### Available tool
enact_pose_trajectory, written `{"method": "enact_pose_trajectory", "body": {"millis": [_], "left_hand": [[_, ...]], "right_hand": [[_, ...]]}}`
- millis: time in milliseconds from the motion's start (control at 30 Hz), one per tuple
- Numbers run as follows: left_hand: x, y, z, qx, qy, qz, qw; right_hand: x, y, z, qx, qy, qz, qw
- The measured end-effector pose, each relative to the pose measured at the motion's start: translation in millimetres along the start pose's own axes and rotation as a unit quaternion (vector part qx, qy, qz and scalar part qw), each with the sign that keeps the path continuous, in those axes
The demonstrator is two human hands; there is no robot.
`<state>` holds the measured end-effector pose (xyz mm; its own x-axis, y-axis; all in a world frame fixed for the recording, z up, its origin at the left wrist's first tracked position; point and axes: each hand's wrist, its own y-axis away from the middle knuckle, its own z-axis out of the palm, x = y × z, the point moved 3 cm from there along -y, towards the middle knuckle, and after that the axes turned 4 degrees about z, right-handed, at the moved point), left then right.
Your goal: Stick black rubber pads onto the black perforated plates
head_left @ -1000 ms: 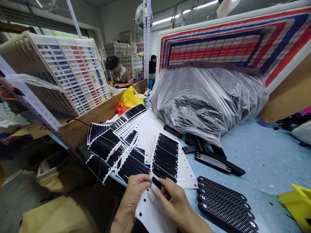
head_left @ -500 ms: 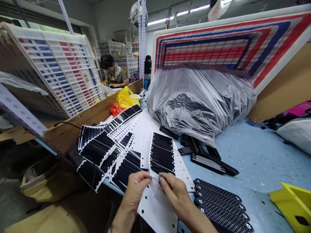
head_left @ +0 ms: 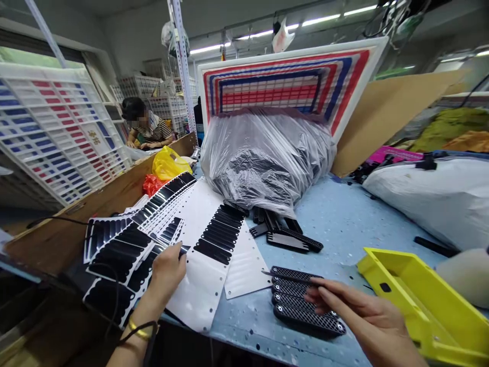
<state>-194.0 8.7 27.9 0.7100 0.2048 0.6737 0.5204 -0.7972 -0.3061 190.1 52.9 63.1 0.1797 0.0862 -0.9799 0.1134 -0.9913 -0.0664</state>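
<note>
My left hand is closed in a pinch at the left edge of a white sheet of black strip stickers. Its lower part is bare white, with several black strips higher up. Between the thumb and fingers of my right hand is a thin black sticker strip, seen nearly edge-on. That hand hovers over a row of black mesh-patterned pieces with round ends, lying side by side on the blue table. More sticker sheets lie overlapped to the left.
A clear plastic bag of black pieces leans in a striped crate, with loose black combs before it. A yellow bin stands right. Yellow and red bags lie by the wooden board. Another person sits farther back.
My hands have moved apart: the right went rightward over the mesh-patterned pieces with a black strip, the left stayed by the sheet. The view has turned right, showing more of the yellow bin.
</note>
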Motion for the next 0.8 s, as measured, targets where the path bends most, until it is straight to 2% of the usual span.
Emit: {"method": "enact_pose_trajectory", "body": {"millis": [67, 100, 133, 200, 233, 333, 400, 567, 633, 733, 800], "left_hand": [[27.0, 14.5, 5.8, -0.001, 0.054, 0.037, 0.998], [41.7, 23.8, 13.9, -0.037, 0.119, 0.04, 0.991], [55.9, 34.2, 25.0, -0.098, 0.19, 0.022, 0.977], [81.1, 56.7, 49.3, -0.229, 0.319, -0.069, 0.917], [91.4, 67.0, 59.2, -0.266, 0.37, -0.119, 0.882], [115.0, 88.4, 75.4, -0.318, 0.481, -0.182, 0.797], [124.3, 96.0, 76.8, -0.332, 0.519, -0.185, 0.765], [133.4, 107.9, 74.5, -0.365, 0.554, -0.198, 0.722], [132.6, 110.9, 76.2, -0.368, 0.56, -0.201, 0.715], [127.9, 112.3, 80.2, -0.352, 0.558, -0.191, 0.727], [125.1, 112.4, 82.6, -0.338, 0.546, -0.179, 0.745]], "right_hand": [[-4.4, 13.5, -0.8, -0.032, 0.009, -0.03, 0.999], [-9.4, 19.9, 0.0, -0.047, 0.014, -0.051, 0.997], [-15.6, 26.0, 0.7, -0.058, 0.021, -0.073, 0.995], [-29.1, 37.3, 0.6, -0.067, 0.036, -0.122, 0.99], [-34.9, 42.2, -0.4, -0.068, 0.042, -0.144, 0.986], [-42.5, 53.2, -5.9, -0.086, 0.046, -0.177, 0.979], [-40.2, 56.9, -10.6, -0.092, 0.042, -0.179, 0.979], [-27.1, 59.3, -21.4, -0.089, 0.044, -0.136, 0.986], [-22.5, 61.0, -26.5, -0.1, 0.064, -0.121, 0.986], [-13.6, 64.1, -38.2, -0.116, 0.127, -0.1, 0.98], [-6.9, 64.2, -47.7, -0.099, 0.171, -0.083, 0.977]]}}
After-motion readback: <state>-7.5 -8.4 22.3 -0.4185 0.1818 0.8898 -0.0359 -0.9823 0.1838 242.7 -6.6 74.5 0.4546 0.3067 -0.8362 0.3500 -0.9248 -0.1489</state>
